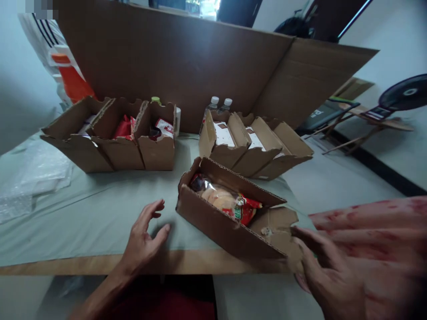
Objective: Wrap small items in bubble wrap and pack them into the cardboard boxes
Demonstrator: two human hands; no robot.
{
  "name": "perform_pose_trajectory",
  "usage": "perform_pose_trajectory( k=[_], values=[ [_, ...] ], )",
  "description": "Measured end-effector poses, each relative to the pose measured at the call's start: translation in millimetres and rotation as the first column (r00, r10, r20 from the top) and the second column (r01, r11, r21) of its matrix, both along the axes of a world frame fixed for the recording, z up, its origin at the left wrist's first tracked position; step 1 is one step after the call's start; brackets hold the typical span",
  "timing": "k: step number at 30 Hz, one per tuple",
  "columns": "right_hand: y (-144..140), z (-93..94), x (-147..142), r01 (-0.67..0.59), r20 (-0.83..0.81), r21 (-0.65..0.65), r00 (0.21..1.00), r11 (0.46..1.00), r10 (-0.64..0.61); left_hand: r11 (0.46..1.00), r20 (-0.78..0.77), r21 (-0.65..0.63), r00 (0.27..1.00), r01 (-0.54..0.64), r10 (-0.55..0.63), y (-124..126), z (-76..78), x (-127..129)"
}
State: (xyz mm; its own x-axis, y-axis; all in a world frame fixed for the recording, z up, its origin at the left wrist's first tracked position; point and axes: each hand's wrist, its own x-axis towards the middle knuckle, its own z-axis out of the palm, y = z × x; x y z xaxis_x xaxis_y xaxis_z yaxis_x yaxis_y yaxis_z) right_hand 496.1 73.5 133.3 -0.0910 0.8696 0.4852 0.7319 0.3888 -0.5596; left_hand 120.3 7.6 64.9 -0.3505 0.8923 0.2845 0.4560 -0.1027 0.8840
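A narrow open cardboard box (230, 235) sits at an angle near the table's front edge, its right end reaching past it. Inside lies a clear and red snack packet (223, 200) with round, pale biscuit-like pieces, and a dark packet (199, 182) shows at the far end. My right hand (328, 271) is at the box's near right end, fingers bent about its folded-out flap; a small green spot shows between them, too little to name. Left of the box, my left hand (147, 235) hovers over the cloth, fingers apart and holding nothing.
Three cardboard bins (126, 153) with packets stand at the back left. More bins (253, 155) with white labels stand behind the box, with bottles (213, 103) behind them. A large cardboard panel (173, 62) closes off the back. Clear plastic wrap (36, 173) lies at the left.
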Motion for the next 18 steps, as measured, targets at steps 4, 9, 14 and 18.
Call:
perform_pose_trajectory(
  k=[4, 9, 14, 18],
  values=[
    [-30.5, -46.1, 31.8, 0.052, -0.052, -0.239, 0.996, 0.97, -0.066, 0.984, 0.058, -0.053, 0.984, 0.169, -0.166, 18.1, -6.8, 19.9],
    [-25.6, -69.2, -9.6, 0.005, 0.033, -0.347, 0.999, 0.938, 0.007, 0.973, 0.108, -0.083, 0.973, 0.214, -0.205, 33.4, -17.5, 34.4],
    [52.2, -59.3, -51.1, -0.128, -0.103, -0.3, 0.989, 0.945, 0.102, 0.995, 0.132, -0.067, 0.989, 0.08, -0.071, 53.0, -18.5, 26.3],
    [100.0, -72.2, -67.4, -0.149, -0.233, -0.347, 0.97, 0.926, 0.069, 0.993, 0.147, -0.068, 0.985, 0.098, -0.087, 71.3, -26.0, 18.7]
  ],
)
